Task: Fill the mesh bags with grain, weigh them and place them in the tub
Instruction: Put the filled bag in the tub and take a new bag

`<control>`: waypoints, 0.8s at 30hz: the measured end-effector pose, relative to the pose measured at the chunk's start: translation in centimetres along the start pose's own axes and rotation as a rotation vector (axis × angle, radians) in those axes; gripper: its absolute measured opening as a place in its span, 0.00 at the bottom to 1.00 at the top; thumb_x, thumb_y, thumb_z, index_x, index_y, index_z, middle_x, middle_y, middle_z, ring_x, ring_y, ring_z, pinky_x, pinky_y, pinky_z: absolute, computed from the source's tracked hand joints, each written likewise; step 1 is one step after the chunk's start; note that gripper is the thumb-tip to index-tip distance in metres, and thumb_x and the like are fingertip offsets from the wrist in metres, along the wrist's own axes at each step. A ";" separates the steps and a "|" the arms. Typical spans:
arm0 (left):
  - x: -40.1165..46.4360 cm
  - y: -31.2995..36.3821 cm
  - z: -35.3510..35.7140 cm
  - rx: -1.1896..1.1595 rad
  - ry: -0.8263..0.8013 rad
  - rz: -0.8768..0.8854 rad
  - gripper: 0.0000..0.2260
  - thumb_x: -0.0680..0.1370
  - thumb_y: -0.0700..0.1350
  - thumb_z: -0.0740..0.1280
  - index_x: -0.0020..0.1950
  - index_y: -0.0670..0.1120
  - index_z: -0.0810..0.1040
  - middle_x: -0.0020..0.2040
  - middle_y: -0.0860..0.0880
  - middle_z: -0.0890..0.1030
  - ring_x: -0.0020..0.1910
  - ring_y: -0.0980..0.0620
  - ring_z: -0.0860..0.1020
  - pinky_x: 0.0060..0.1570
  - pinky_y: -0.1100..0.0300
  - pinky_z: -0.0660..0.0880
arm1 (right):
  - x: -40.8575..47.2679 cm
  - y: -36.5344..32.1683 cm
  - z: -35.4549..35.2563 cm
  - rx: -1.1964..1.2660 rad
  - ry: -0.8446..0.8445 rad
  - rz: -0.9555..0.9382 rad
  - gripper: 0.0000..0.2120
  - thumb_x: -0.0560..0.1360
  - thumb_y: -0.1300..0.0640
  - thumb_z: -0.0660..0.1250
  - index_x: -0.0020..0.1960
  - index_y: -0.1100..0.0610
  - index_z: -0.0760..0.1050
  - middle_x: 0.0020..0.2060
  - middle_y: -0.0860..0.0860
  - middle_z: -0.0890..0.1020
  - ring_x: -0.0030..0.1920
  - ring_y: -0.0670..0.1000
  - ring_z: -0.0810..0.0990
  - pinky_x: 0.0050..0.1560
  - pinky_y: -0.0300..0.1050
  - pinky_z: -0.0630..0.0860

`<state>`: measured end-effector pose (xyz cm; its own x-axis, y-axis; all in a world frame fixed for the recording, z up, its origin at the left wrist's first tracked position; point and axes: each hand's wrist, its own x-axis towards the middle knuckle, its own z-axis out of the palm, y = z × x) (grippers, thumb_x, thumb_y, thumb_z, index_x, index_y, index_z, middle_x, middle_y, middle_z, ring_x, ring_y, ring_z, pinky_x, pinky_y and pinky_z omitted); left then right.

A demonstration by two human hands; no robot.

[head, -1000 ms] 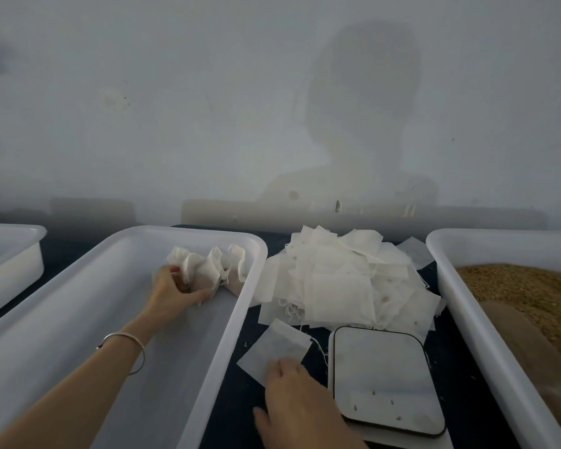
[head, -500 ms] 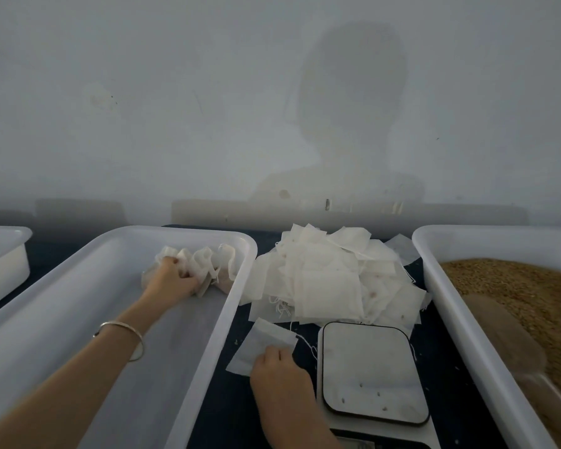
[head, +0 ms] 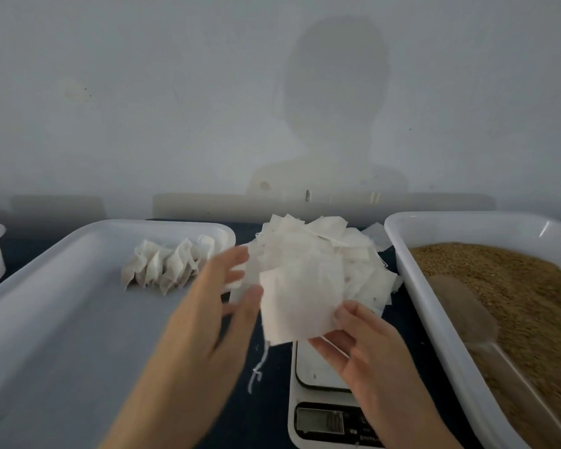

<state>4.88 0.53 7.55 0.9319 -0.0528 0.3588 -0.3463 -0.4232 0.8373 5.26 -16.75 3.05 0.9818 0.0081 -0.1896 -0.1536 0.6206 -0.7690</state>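
1. Tub (head: pixel 62 319): white, left of the scale (head: pixel 324 403); filled mesh bags (head: pixel 166 267) stand in a row at its far end.
2. Grain tub (head: pixel 441 322): right of the scale, holding brown grain (head: pixel 515 286).
3. Pile of empty bags (head: pixel 334 254): on the table beyond the scale.
4. Left hand (head: pixel 208 322): fingers spread, blurred, thumb at the held bag's left edge.
5. Right hand (head: pixel 366 345): pinches one empty mesh bag (head: pixel 298 303) above the scale.

I see three white tubs (head: pixel 78 286), one scale (head: pixel 324 400), one scoop (head: pixel 473 322), one loose bag (head: pixel 302 306) in my fingers, and a heap of empty bags (head: pixel 331 251) too many to count.
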 end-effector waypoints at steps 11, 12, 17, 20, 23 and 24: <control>-4.4 -2.9 7.3 -0.794 -0.406 -0.608 0.19 0.73 0.53 0.60 0.52 0.46 0.85 0.50 0.40 0.84 0.39 0.44 0.81 0.33 0.57 0.74 | -4.2 -2.1 -4.7 0.328 0.148 0.137 0.09 0.61 0.61 0.68 0.38 0.66 0.81 0.26 0.57 0.76 0.27 0.55 0.81 0.26 0.46 0.79; -4.5 -2.8 7.2 -0.819 -0.437 -0.595 0.17 0.73 0.52 0.60 0.52 0.47 0.85 0.48 0.40 0.84 0.37 0.46 0.80 0.33 0.59 0.72 | -4.3 -2.1 -4.8 0.312 0.154 0.146 0.08 0.63 0.61 0.66 0.38 0.65 0.80 0.26 0.57 0.76 0.27 0.54 0.81 0.26 0.46 0.79; -4.9 -2.6 7.0 -0.761 -0.522 -0.547 0.18 0.70 0.59 0.72 0.42 0.43 0.84 0.29 0.44 0.74 0.29 0.51 0.70 0.31 0.63 0.66 | -4.4 -1.7 -5.1 0.144 0.171 0.118 0.04 0.61 0.60 0.66 0.30 0.60 0.75 0.26 0.54 0.75 0.27 0.51 0.78 0.28 0.42 0.77; -5.1 -2.4 7.2 -0.696 -0.414 -0.512 0.20 0.62 0.59 0.75 0.35 0.41 0.81 0.26 0.43 0.72 0.26 0.50 0.67 0.29 0.63 0.64 | -4.4 -0.7 -5.3 -0.165 0.236 0.030 0.06 0.72 0.66 0.65 0.39 0.58 0.76 0.32 0.51 0.80 0.32 0.48 0.80 0.33 0.42 0.78; -5.0 -2.4 7.4 -0.688 -0.187 -0.538 0.26 0.65 0.57 0.76 0.39 0.33 0.80 0.26 0.40 0.71 0.24 0.50 0.67 0.26 0.63 0.65 | -5.1 0.2 -5.0 -0.932 0.381 -0.477 0.15 0.74 0.62 0.68 0.53 0.44 0.71 0.48 0.41 0.77 0.44 0.39 0.78 0.40 0.32 0.75; -4.9 -2.3 7.5 -0.694 -0.133 -0.538 0.26 0.63 0.54 0.75 0.41 0.29 0.77 0.26 0.40 0.70 0.23 0.50 0.66 0.24 0.63 0.65 | -5.5 0.2 -4.8 -1.127 0.377 -0.671 0.15 0.74 0.59 0.68 0.55 0.44 0.70 0.49 0.41 0.76 0.46 0.39 0.77 0.42 0.31 0.73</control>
<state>1.89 -5.00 0.76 0.9772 -0.1273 -0.1699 0.1949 0.2207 0.9557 -0.67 -20.47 1.04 0.8411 -0.3638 0.4002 0.1515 -0.5518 -0.8201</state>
